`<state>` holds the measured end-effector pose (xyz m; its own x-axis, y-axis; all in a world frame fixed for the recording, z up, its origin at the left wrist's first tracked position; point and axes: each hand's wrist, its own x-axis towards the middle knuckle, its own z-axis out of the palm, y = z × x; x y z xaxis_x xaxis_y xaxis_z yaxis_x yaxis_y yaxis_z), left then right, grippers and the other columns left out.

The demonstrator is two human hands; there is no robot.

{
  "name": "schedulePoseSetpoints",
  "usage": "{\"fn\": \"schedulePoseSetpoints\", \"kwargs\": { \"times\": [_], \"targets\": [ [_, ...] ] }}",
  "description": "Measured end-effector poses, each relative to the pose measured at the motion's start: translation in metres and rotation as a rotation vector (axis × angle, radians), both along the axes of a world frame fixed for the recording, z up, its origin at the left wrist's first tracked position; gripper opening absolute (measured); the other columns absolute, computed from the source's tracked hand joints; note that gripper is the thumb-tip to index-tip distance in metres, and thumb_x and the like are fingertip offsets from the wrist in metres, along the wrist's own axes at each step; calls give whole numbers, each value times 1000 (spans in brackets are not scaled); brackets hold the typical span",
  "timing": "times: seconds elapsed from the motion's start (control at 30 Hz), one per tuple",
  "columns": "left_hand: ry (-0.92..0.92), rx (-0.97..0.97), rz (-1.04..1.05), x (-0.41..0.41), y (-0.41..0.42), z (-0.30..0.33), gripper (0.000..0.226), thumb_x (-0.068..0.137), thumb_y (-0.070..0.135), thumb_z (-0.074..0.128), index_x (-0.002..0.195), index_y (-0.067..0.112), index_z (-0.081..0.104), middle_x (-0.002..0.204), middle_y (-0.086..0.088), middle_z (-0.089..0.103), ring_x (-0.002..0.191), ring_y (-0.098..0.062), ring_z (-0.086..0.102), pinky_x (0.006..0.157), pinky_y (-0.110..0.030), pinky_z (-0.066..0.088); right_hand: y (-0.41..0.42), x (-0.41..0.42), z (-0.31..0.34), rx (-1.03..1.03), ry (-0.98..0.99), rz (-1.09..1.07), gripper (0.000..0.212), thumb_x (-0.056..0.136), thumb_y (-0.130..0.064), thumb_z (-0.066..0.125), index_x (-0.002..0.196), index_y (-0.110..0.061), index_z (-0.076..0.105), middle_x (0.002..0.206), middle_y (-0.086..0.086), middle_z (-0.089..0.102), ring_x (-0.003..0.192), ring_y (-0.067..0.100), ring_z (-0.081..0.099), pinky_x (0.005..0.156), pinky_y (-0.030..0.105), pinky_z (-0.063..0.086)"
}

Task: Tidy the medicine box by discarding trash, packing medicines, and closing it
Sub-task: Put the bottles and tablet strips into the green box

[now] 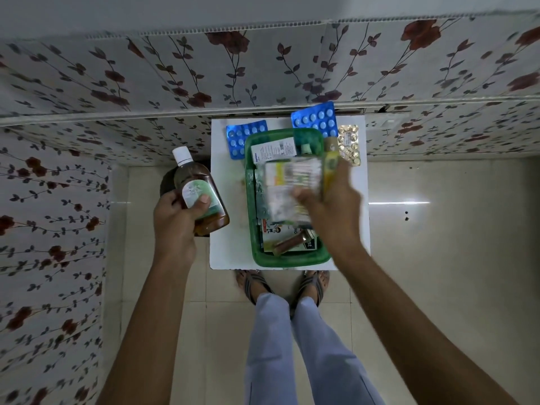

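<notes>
floral-papered walls close in on a small white table (225, 252) that stands on a pale tiled floor (438, 258), its far edge against the wall. a green box (250, 200), lid off, sits on the table's middle and reaches close to the near edge, packed with cartons, foil strips and a small brown bottle (287, 244) lying at its near end. the right hand (333, 206) hovers over the box's right side, fingers closed around a blurred stack of packets (289, 191) held above the open box; a yellow-green carton (330, 171) stands along the box's right wall just past the knuckles. the left hand (175, 217) is off the table's left edge, over the floor, gripping a large amber bottle (204, 197) with a white cap, thumb across its label, cap tilted away toward the wall. both forearms reach forward from the bottom of the view, bare. two blue pill strips (245, 138) (317, 118) lie at the table's far edge, the left one partly under the box rim, and a gold pill strip (349, 144) lies just beside the box's far right corner. bare table shows to the left of the box and in a narrow band along the right.
</notes>
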<state>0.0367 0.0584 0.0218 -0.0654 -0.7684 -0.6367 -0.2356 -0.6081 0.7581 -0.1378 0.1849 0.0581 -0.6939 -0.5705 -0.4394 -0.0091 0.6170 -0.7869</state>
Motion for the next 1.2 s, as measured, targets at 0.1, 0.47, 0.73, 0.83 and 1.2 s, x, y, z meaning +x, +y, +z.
{"fn": "schedulePoseSetpoints", "kwargs": {
  "times": [0.1, 0.47, 0.73, 0.83, 1.2],
  "targets": [
    [-18, -32, -44, -5, 4, 4, 42, 76, 2, 66, 116, -1, 53, 112, -15, 66, 94, -32, 65, 74, -49, 58, -14, 12, -37, 90, 81, 151, 68, 85, -5, 60, 142, -9, 25, 123, 12, 58, 106, 28, 59, 74, 18, 40],
    [-26, -48, -344, -49, 46, 3, 32, 75, -1, 68, 83, 26, 53, 85, 5, 64, 78, -11, 62, 60, -18, 53, 19, -12, -28, -1, -65, 95, 31, 91, -24, 53, 120, -18, 61, 111, 4, 68, 104, 19, 63, 99, 32, 47],
    [-6, 2, -505, -66, 70, 7, 28, 77, 6, 67, 90, 30, 59, 95, -2, 70, 92, -22, 65, 87, -40, 53, 4, -24, -22, 13, -264, 127, 40, 77, -20, 71, 116, -19, 60, 106, 5, 71, 99, 22, 66, 92, 46, 52],
    [-16, -60, -403, -54, 61, 12, 23, 89, 3, 50, 100, 19, 62, 97, 1, 67, 86, -14, 65, 77, -27, 56, -1, -31, -26, 71, -200, 156, 37, 80, -16, 69, 116, -18, 59, 110, 3, 69, 99, 18, 62, 91, 35, 51],
    [-197, -138, -231, -31, 48, -10, 27, 85, 4, 53, 108, 16, 60, 110, -2, 60, 89, -8, 59, 83, -35, 52, -24, 10, -58, 223, 297, 521, 47, 81, -3, 59, 127, -9, 51, 126, 17, 55, 111, 34, 56, 89, 35, 47]
  ]
}}
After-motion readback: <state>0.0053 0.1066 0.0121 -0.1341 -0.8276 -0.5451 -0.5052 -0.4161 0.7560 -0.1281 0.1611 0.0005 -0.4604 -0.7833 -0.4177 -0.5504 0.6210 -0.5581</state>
